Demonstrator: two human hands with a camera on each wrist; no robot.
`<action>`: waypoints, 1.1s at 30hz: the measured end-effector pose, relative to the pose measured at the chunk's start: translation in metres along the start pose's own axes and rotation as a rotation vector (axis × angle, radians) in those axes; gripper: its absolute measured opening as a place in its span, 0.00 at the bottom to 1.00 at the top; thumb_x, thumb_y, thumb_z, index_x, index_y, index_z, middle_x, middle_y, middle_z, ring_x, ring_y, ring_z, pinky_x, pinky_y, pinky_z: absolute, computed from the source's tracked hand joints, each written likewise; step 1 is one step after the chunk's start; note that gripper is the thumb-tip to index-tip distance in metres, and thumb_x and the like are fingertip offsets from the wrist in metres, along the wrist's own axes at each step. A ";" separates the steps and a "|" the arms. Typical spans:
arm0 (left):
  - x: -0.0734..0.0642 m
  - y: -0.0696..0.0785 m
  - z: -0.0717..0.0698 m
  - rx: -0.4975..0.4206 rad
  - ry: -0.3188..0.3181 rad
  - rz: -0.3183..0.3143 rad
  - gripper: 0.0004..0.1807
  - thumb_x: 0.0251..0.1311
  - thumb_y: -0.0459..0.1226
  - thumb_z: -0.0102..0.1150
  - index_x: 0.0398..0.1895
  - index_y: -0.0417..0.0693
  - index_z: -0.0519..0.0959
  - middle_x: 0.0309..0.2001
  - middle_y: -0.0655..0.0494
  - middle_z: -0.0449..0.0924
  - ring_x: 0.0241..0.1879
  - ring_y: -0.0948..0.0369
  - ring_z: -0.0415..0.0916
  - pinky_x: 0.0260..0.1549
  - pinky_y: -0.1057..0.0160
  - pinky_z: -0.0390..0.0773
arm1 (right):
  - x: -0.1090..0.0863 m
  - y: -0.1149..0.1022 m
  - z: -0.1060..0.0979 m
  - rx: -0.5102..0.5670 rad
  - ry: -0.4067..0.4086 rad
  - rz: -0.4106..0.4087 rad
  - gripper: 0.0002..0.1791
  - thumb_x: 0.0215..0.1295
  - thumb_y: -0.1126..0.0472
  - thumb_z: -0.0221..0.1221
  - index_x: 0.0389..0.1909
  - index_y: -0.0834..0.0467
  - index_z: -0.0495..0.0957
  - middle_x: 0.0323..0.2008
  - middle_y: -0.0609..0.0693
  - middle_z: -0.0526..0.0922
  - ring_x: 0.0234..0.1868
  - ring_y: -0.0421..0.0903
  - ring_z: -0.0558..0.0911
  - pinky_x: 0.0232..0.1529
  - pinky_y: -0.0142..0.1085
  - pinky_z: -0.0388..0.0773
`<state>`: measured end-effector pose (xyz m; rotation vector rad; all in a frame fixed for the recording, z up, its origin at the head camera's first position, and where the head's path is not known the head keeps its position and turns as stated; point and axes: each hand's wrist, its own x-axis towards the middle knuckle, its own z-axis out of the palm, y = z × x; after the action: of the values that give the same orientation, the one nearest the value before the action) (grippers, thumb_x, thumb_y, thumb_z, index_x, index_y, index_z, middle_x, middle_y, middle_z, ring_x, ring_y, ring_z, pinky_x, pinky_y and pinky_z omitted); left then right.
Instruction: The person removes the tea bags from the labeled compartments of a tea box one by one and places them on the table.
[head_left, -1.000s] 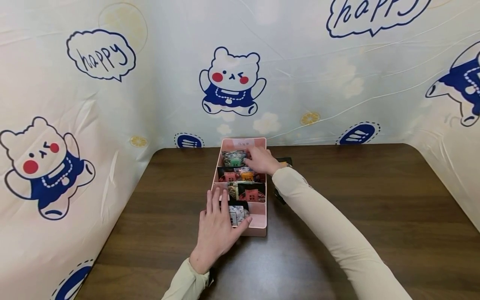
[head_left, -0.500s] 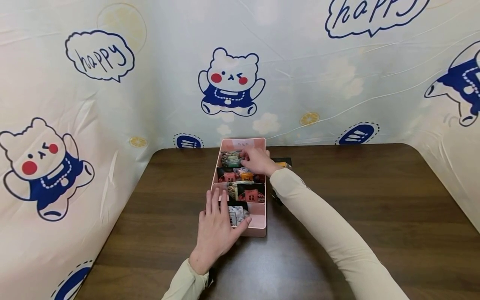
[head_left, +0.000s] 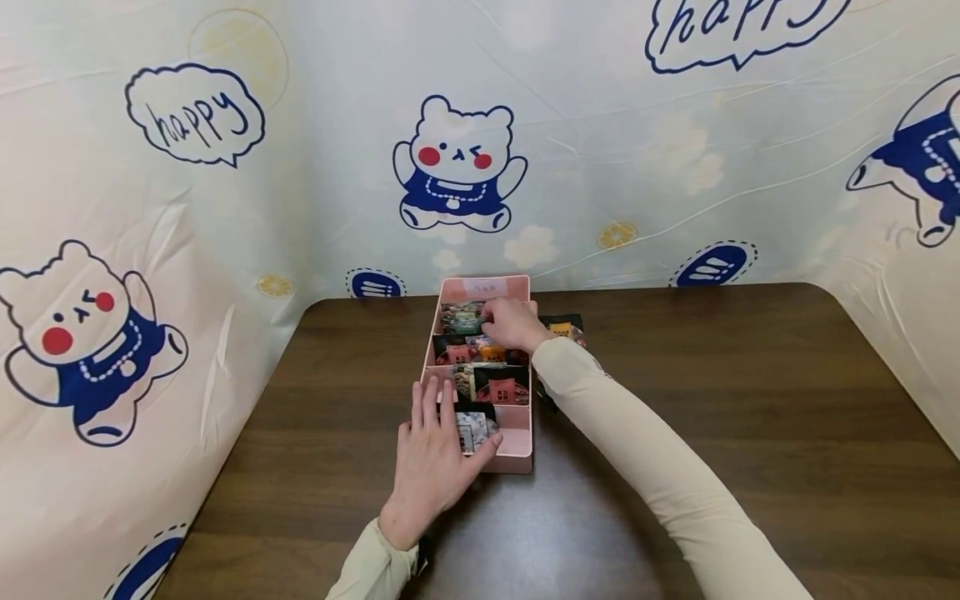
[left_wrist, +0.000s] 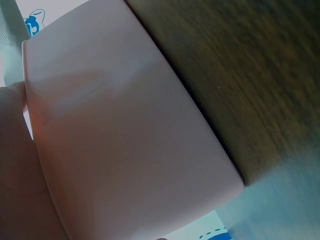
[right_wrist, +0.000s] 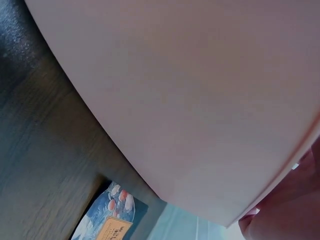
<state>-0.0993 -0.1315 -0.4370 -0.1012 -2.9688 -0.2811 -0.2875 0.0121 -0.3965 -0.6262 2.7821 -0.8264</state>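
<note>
A long pink divided box (head_left: 516, 433) stands on the table with sachets upright in its compartments. My right hand (head_left: 513, 323) reaches into the back compartment, fingers curled at the right edge of a green-labelled sachet (head_left: 462, 320), which it pinches; the fingertips are partly hidden. My left hand (head_left: 433, 458) rests over the box's front left edge with straight fingers and the thumb spread across the front compartment. Beneath it shows a black-and-white sachet (head_left: 476, 427). In the left wrist view, part of the left hand (left_wrist: 15, 165) lies along the box's rim.
Red-labelled sachets (head_left: 502, 388) and an orange-labelled sachet (head_left: 492, 353) fill the middle compartments. Right of the box, a black sachet with a yellow label (head_left: 562, 327) lies on the brown table (head_left: 735, 400). A patterned cloth (head_left: 585, 150) hangs behind.
My right hand has shifted slightly left and down, and the green-labelled sachet has tilted with it. The sleeve's shift uncovers more of the yellow-labelled sachet. My left hand stays put.
</note>
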 end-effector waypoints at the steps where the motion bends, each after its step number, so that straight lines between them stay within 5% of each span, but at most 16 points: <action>1: 0.000 0.000 0.000 0.000 0.000 0.000 0.58 0.54 0.76 0.37 0.76 0.43 0.51 0.76 0.42 0.49 0.76 0.44 0.42 0.51 0.38 0.71 | 0.000 0.000 0.000 0.000 0.004 -0.002 0.12 0.70 0.58 0.53 0.47 0.54 0.82 0.45 0.49 0.85 0.48 0.49 0.78 0.61 0.57 0.54; 11: -0.001 0.000 -0.002 -0.007 0.007 0.013 0.58 0.54 0.74 0.41 0.76 0.41 0.50 0.76 0.41 0.45 0.76 0.42 0.42 0.52 0.41 0.73 | -0.004 0.001 -0.002 0.005 -0.007 -0.014 0.13 0.71 0.58 0.53 0.51 0.54 0.81 0.52 0.50 0.83 0.50 0.49 0.80 0.62 0.57 0.56; 14: -0.002 0.000 -0.003 -0.011 -0.003 0.012 0.59 0.54 0.75 0.41 0.76 0.41 0.49 0.77 0.42 0.42 0.76 0.42 0.41 0.53 0.41 0.73 | -0.005 0.002 -0.002 -0.008 -0.002 -0.025 0.12 0.71 0.58 0.52 0.49 0.53 0.81 0.46 0.48 0.84 0.44 0.48 0.81 0.60 0.55 0.58; 20: 0.001 -0.001 -0.008 0.003 -0.003 0.037 0.60 0.52 0.75 0.43 0.77 0.42 0.45 0.77 0.41 0.43 0.74 0.39 0.45 0.59 0.37 0.67 | -0.009 0.007 -0.003 -0.050 0.037 -0.063 0.11 0.72 0.58 0.50 0.45 0.52 0.81 0.28 0.46 0.82 0.31 0.46 0.78 0.53 0.50 0.62; 28: 0.008 -0.006 -0.005 -0.012 0.055 0.096 0.61 0.51 0.73 0.48 0.76 0.40 0.47 0.76 0.38 0.47 0.75 0.39 0.45 0.65 0.40 0.61 | -0.020 0.017 -0.013 -0.046 0.085 -0.120 0.15 0.72 0.59 0.51 0.55 0.56 0.77 0.38 0.50 0.83 0.24 0.44 0.75 0.35 0.40 0.72; 33: 0.010 -0.007 -0.003 -0.012 0.040 0.101 0.61 0.51 0.74 0.46 0.76 0.41 0.47 0.75 0.35 0.46 0.74 0.38 0.44 0.67 0.41 0.59 | -0.028 0.026 -0.020 -0.016 0.114 -0.103 0.11 0.73 0.58 0.49 0.47 0.57 0.77 0.28 0.50 0.79 0.23 0.45 0.74 0.30 0.37 0.70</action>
<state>-0.1096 -0.1384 -0.4340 -0.2427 -2.9110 -0.2853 -0.2771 0.0536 -0.3925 -0.7532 2.8817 -0.8877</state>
